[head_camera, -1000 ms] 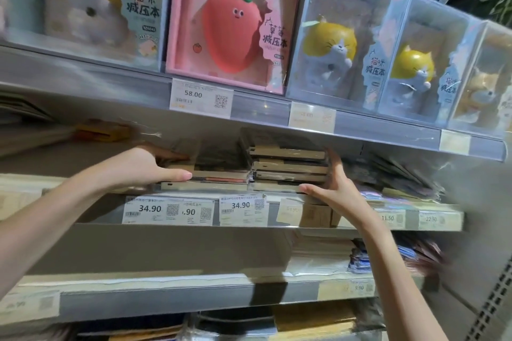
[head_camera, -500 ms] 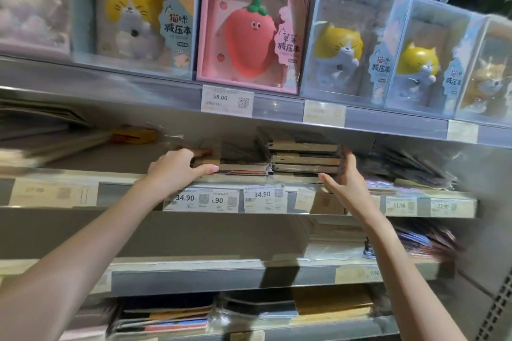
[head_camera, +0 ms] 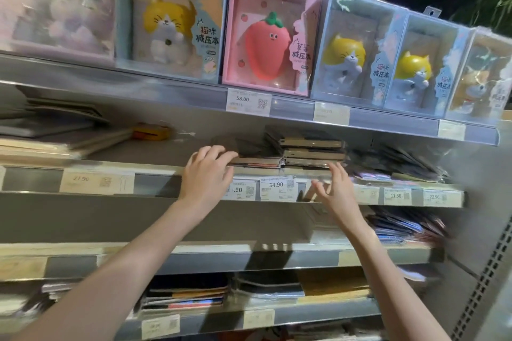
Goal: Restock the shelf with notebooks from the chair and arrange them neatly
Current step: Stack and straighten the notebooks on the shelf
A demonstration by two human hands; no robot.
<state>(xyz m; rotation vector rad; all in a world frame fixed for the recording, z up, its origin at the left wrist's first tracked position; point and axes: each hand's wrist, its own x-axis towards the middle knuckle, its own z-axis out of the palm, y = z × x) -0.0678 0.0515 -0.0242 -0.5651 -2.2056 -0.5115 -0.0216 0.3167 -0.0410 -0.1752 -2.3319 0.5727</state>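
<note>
Notebooks: two low stacks, lying flat on the middle shelf, side by side; right stack taller, left stack lower and a little behind the front edge.
Shelf: long grey board with price strip in front; bare stretch to the left of the stacks, other flat goods further left and right.
Upper row: boxed cat and strawberry items standing above, not part of this step.
Left stack: thin, wrapped in shiny film, so probably slippery under the fingers.
Left hand: resting over the left end of the lower stack, fingers bent down on its top and corner, touching it; not clearly gripping, more pressing.
Right hand: just below the front of the right stack, fingers spread and straight, holding nothing; blurred, contact with the stack not sure.
Price tags: "34.90" directly under the stacks, useful as line for the front edges.
Step in hand, as judgement: squaring the two stacks, not yet adding new ones.
Doing it well: flat palms on both outer sides, gentle push together until the stacks touch; then front edges in line with the shelf lip; light pressure only, because the film may let the top copies slide.
Chair: not in view.
</note>
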